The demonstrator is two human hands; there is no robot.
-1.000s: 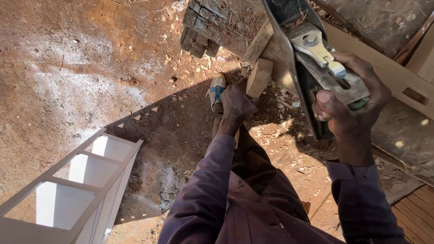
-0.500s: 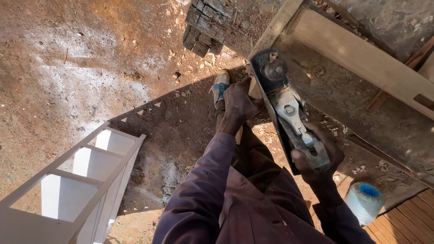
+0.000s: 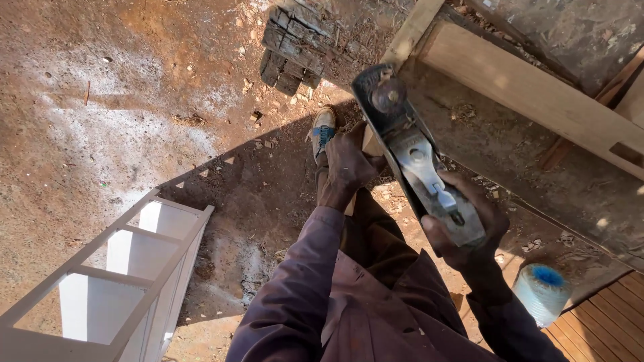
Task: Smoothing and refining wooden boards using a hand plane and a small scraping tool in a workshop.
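We stand outdoors on a floor of bare reddish dirt, lit by hard sun, with a pale dusty patch at its left side and wood chips scattered near the middle. A white slatted frame lies at the lower left. A stack of dark weathered boards sits at the top edge. Reddish decking planks fill the lower right corner.

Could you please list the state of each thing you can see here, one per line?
Grey metal hand plane: lifted, tilted, gripped at its rear handle.
Right hand: closed around the plane's handle.
Left hand: resting beside the plane's front, on a small pale wooden block.
Long pale wooden plank: lying on the dusty workbench.
White shelf frame: lying on the dirt.
Blue-topped white spool: upright.
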